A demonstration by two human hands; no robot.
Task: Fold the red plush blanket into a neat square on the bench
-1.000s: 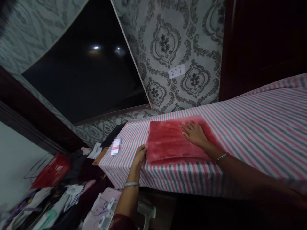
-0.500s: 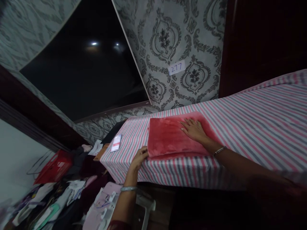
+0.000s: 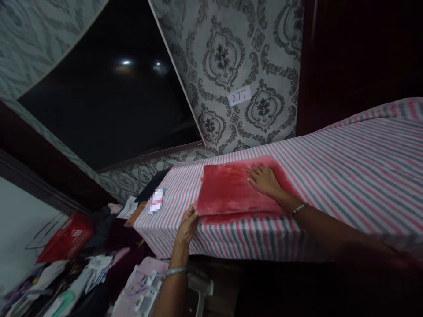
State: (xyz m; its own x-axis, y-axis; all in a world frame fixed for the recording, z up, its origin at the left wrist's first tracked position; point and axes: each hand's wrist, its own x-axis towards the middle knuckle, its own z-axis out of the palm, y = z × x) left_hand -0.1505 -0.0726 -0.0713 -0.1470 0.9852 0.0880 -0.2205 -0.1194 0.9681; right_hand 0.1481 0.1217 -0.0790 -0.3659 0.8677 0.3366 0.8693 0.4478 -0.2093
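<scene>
A folded red plush cloth [image 3: 224, 189] lies on a surface covered with a pink, grey and white striped sheet [image 3: 346, 171]. My left hand [image 3: 187, 224] pinches the cloth's near left corner, pulling it out a little. Along the near edge, the top layer sits slightly apart from the layer beneath. Flat on the right part of the cloth rests my right hand [image 3: 263, 180], its fingers spread. Each wrist wears a bangle.
A large dark screen [image 3: 112, 88] stands against the patterned wall, beside a paper label [image 3: 239, 95] reading 277. Piled clothes [image 3: 95, 273] and a red bag [image 3: 68, 235] are at lower left. A white plastic stool [image 3: 206, 288] is below the sheet's front edge.
My left hand has closed on the cloth's near left corner and drawn it slightly left and outward. My right hand stays flat on the cloth. The view has shifted a little.
</scene>
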